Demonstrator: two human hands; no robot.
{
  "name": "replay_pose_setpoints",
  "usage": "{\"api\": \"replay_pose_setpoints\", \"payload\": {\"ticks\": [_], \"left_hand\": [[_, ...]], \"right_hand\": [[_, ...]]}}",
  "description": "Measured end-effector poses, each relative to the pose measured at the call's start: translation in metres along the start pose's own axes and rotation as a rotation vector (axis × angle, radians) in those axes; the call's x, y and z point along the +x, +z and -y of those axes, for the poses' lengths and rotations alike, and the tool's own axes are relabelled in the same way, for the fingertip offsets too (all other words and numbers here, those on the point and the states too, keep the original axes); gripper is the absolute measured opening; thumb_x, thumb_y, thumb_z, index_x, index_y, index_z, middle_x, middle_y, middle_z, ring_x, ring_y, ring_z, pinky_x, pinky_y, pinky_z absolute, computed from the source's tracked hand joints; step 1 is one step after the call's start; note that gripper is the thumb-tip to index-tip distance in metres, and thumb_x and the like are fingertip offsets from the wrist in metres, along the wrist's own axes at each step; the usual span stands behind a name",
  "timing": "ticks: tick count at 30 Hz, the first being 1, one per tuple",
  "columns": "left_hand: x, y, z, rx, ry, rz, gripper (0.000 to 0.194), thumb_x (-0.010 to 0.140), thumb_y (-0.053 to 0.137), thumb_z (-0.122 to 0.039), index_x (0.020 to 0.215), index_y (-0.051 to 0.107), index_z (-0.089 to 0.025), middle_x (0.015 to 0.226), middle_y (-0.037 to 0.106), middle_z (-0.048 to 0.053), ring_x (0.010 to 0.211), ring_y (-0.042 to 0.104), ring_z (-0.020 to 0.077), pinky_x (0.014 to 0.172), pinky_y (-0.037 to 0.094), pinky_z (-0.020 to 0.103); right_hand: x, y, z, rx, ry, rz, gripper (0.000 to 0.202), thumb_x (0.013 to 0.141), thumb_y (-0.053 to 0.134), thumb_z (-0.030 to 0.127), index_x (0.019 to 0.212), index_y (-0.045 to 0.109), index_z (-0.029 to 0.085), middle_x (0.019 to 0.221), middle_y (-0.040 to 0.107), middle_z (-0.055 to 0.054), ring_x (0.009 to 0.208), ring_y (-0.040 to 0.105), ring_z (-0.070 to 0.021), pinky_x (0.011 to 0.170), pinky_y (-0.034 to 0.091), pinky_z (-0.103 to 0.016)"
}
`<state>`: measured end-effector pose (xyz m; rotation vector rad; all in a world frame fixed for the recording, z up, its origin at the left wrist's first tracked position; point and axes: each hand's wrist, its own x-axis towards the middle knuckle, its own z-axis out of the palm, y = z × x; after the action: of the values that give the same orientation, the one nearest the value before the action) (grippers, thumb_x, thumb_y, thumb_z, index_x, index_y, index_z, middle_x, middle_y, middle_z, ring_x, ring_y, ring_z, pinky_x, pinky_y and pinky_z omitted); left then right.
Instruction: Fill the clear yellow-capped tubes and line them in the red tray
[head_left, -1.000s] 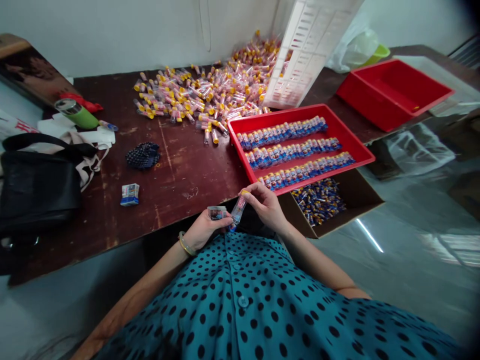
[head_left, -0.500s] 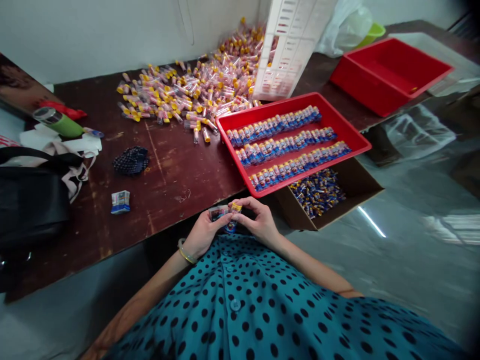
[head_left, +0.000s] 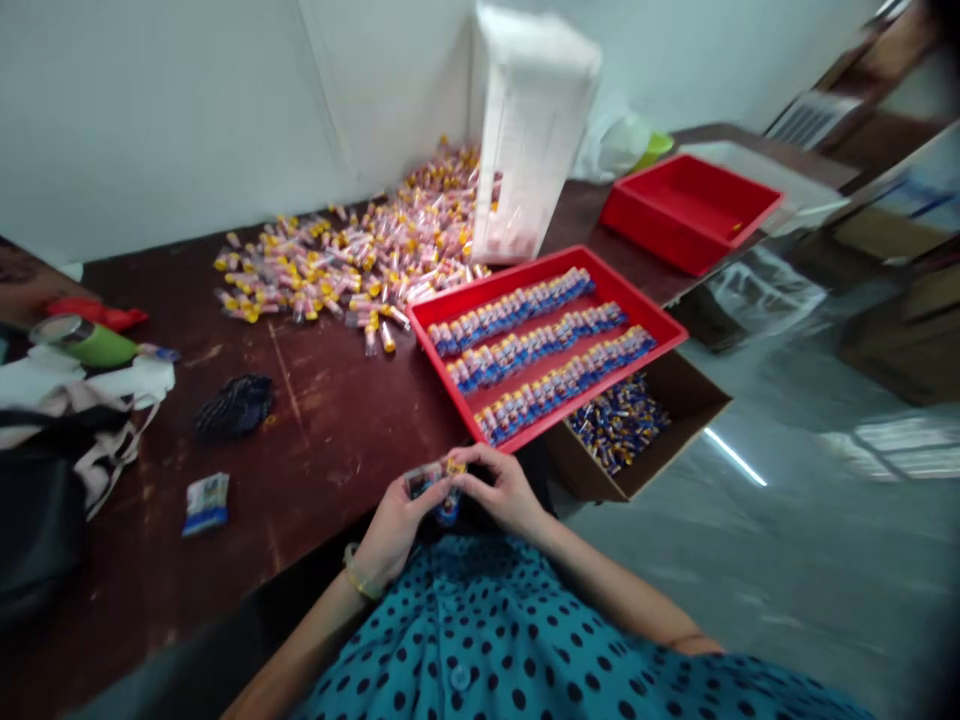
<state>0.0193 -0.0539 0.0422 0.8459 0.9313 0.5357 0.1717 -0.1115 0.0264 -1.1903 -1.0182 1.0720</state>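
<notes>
Just past the table's front edge, my two hands meet close to my body. My left hand (head_left: 394, 520) is closed around what looks like a small stack of clear-and-blue plastic sleeves (head_left: 425, 478), its thumb reaching to a small tube (head_left: 448, 507). This tube has a yellow cap and a blue lower part. My right hand (head_left: 501, 490) pinches its capped end between thumb and fingers. Blur hides the fine detail. Nearest to both hands is a red tray (head_left: 499, 396) holding three rows of blue-sleeved, yellow-capped tubes (head_left: 566, 385).
A heap of pink tubes with yellow caps (head_left: 390, 245) lies against the wall, beside a white plastic basket (head_left: 525, 140). Below the tray, a cardboard box (head_left: 694, 395) holds many blue tubes. Another red tray (head_left: 694, 205) stands right; a sleeve stack (head_left: 206, 503) lies left.
The camera view has shifted, so the table and hands appear lower and blurrier. Both hands keep the same hold on the tube and sleeves.
</notes>
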Motion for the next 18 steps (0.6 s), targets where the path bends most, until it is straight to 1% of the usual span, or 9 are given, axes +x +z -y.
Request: {"api": "replay_pose_setpoints", "payload": {"ticks": [3,5,7,9,10,12,14,16,18], "left_hand": [[0.016,0.003,-0.013,-0.041,-0.068,-0.042,0.040,0.063,0.086,-0.040,0.094,0.076,-0.017,0.078,0.072,0.005,0.072,0.063,0.0187,0.070,0.052,0.030],[0.029,0.003,-0.020,-0.064,-0.087,-0.030,0.042,0.064,0.084,-0.044,0.096,0.076,-0.018,0.075,0.070,0.004,0.064,0.059,0.0158,0.060,0.049,0.027],[0.046,0.000,-0.023,-0.086,-0.075,-0.061,0.042,0.062,0.084,-0.045,0.094,0.076,-0.019,0.076,0.070,0.005,0.063,0.059,0.0160,0.056,0.047,0.026],[0.063,-0.005,-0.024,-0.095,-0.069,-0.112,0.041,0.059,0.085,-0.047,0.087,0.076,-0.018,0.071,0.068,0.005,0.062,0.059,0.0170,0.053,0.046,0.026],[0.072,-0.008,-0.024,-0.092,-0.078,-0.132,0.042,0.056,0.086,-0.049,0.082,0.076,-0.018,0.067,0.066,0.004,0.059,0.058,0.0173,0.050,0.044,0.026],[0.087,-0.015,-0.025,-0.072,-0.132,-0.141,0.046,0.048,0.088,-0.052,0.075,0.074,-0.017,0.060,0.063,0.004,0.054,0.057,0.0181,0.045,0.041,0.026],[0.096,-0.018,-0.029,-0.055,-0.173,-0.148,0.049,0.045,0.089,-0.052,0.075,0.074,-0.016,0.059,0.063,0.004,0.053,0.056,0.0183,0.043,0.040,0.026],[0.100,-0.019,-0.038,-0.052,-0.172,-0.134,0.046,0.050,0.089,-0.047,0.083,0.075,-0.017,0.066,0.065,0.004,0.059,0.059,0.0184,0.048,0.045,0.026],[0.101,-0.017,-0.047,-0.066,-0.146,-0.097,0.042,0.058,0.087,-0.038,0.092,0.074,-0.017,0.075,0.068,0.004,0.067,0.062,0.0184,0.056,0.051,0.026]], "right_hand": [[0.023,-0.009,0.003,0.070,0.026,-0.004,0.018,0.085,0.068,0.039,0.092,0.067,0.022,0.096,0.070,-0.004,0.091,0.067,-0.0207,0.086,0.053,-0.035],[0.053,-0.030,0.003,0.090,0.006,-0.069,0.023,0.087,0.066,0.040,0.103,0.062,0.024,0.094,0.068,-0.004,0.087,0.067,-0.0193,0.081,0.054,-0.033],[0.096,-0.068,0.007,0.006,-0.031,-0.169,0.034,0.090,0.060,0.040,0.119,0.053,0.024,0.089,0.066,-0.002,0.080,0.067,-0.0171,0.075,0.055,-0.031],[0.146,-0.123,0.018,-0.217,-0.010,-0.277,0.041,0.093,0.051,0.037,0.130,0.043,0.021,0.081,0.064,0.000,0.069,0.064,-0.0148,0.067,0.054,-0.029],[0.170,-0.154,0.027,-0.402,0.049,-0.357,0.041,0.093,0.050,0.034,0.130,0.043,0.019,0.076,0.063,0.002,0.066,0.063,-0.0135,0.065,0.053,-0.027],[0.210,-0.214,0.046,-0.520,0.092,-0.458,0.038,0.089,0.055,0.029,0.124,0.049,0.015,0.072,0.062,0.003,0.062,0.059,-0.0123,0.062,0.050,-0.024],[0.236,-0.263,0.062,-0.610,0.137,-0.524,0.031,0.088,0.057,0.025,0.117,0.056,0.013,0.071,0.062,0.001,0.063,0.057,-0.0114,0.063,0.048,-0.023],[0.247,-0.290,0.066,-0.690,0.189,-0.515,0.024,0.087,0.059,0.022,0.108,0.061,0.011,0.074,0.065,-0.002,0.065,0.057,-0.0114,0.066,0.047,-0.023],[0.248,-0.293,0.054,-0.749,0.237,-0.426,0.020,0.086,0.062,0.024,0.103,0.065,0.012,0.078,0.068,-0.004,0.068,0.059,-0.0119,0.069,0.046,-0.023]]}}
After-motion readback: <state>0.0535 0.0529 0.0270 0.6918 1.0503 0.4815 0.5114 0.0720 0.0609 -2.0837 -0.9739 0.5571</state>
